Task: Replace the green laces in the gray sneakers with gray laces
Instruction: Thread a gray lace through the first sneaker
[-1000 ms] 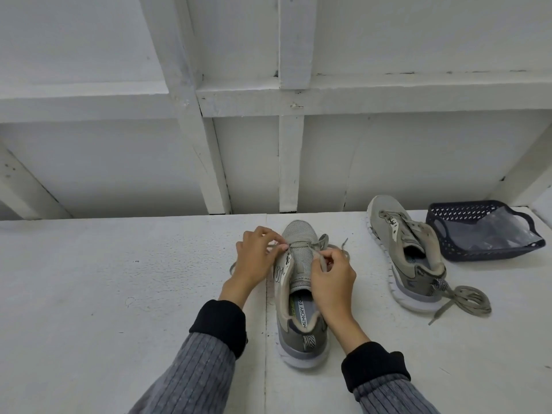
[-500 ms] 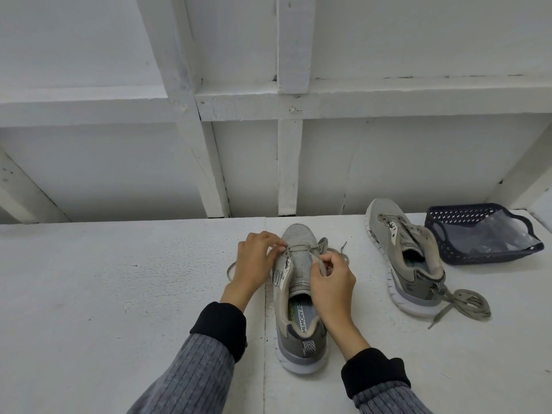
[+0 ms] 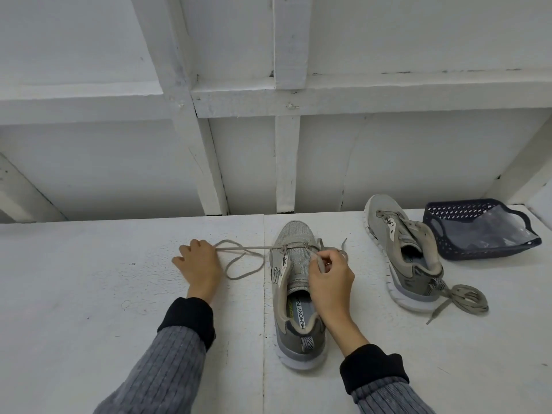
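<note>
In the middle of the frame, a gray sneaker (image 3: 294, 297) sits on the white table (image 3: 89, 294). The left hand (image 3: 199, 264) fingers grip its gray lace (image 3: 239, 249), pulled out left. The right hand (image 3: 330, 282) fingers pinch the other end by the eyelets

On the white bench (image 3: 89, 294), the left hand (image 3: 200, 264) grips a gray lace (image 3: 245, 248) drawn taut sideways from the near sneaker (image 3: 295, 291). The right hand (image 3: 330, 280) pinches the lace's other end over the tongue. A second sneaker (image 3: 403, 252) lies beside a dark basket (image 3: 466, 222).
</note>
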Demonstrator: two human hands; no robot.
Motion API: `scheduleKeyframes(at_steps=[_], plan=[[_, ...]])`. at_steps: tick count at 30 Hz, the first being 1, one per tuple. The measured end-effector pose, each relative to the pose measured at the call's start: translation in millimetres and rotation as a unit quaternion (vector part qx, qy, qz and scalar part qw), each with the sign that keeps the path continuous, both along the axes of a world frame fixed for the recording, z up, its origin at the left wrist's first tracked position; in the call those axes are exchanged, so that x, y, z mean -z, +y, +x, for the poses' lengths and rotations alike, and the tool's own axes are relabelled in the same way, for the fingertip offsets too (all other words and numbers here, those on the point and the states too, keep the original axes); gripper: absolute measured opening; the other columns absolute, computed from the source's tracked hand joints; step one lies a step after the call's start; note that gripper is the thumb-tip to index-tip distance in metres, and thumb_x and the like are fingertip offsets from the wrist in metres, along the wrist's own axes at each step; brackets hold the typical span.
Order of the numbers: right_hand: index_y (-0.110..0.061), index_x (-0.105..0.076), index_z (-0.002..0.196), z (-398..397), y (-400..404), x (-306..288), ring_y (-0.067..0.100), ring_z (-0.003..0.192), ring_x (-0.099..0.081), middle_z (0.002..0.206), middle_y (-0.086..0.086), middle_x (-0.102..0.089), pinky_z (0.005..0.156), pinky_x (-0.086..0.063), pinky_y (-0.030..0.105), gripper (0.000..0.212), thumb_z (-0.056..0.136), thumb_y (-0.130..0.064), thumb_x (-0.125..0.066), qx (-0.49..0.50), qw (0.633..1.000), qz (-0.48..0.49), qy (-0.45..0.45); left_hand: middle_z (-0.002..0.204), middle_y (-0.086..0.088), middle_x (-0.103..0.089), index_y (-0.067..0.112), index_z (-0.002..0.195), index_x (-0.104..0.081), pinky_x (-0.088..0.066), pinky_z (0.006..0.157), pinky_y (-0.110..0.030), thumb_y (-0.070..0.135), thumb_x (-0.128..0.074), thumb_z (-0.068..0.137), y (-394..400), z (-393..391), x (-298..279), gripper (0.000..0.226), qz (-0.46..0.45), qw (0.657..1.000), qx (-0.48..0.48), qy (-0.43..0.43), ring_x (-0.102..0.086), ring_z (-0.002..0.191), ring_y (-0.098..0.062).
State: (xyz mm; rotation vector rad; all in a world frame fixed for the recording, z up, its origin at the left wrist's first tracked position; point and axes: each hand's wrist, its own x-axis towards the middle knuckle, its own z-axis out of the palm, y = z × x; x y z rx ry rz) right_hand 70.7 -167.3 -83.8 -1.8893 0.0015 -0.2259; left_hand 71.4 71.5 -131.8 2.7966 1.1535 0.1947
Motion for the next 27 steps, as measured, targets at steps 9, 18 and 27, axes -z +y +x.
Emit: scheduleKeyframes(at_steps=[9, 18, 27], plan=[[-0.008, -0.061, 0.085, 2, 1, 3, 0.007, 0.072, -0.055, 0.081, -0.007, -0.056, 0.060, -0.040, 0.004, 0.006, 0.088, -0.004, -0.060, 0.011, 1.000, -0.003, 0.008, 0.115, 0.010, -0.065, 0.027, 0.110, -0.067, -0.025, 0.100, -0.042, 0.038, -0.049, 0.101, -69, 17, -13, 0.023, -0.094, 0.933, 0.309, -0.158, -0.047, 0.118, -0.018], [-0.009, -0.061, 0.085, 1, 0, 1, 0.010, 0.069, -0.055, 0.082, -0.005, -0.056, 0.059, -0.041, 0.005, 0.005, 0.089, -0.004, -0.061, 0.008, 1.000, 0.002, 0.005, 0.106, 0.007, -0.063, 0.022, 0.101, -0.060, -0.022, 0.099, -0.043, 0.028, -0.045, 0.101, -51, 17, -9, 0.017, -0.001, 0.953, 0.285, -0.098, -0.050, 0.111, -0.020], [-0.013, -0.059, 0.082, 0, 1, 1, 0.009, 0.075, -0.057, 0.082, -0.012, -0.054, 0.061, -0.043, 0.007, 0.011, 0.089, -0.004, -0.061, 0.007, 1.000, 0.010, 0.002, 0.107, 0.002, -0.061, 0.020, 0.100, -0.060, -0.027, 0.093, -0.042, 0.027, -0.045, 0.101, 6, -14, 10, 0.016, -0.156, 0.967, 0.082, -0.184, -0.048, 0.104, -0.021]])
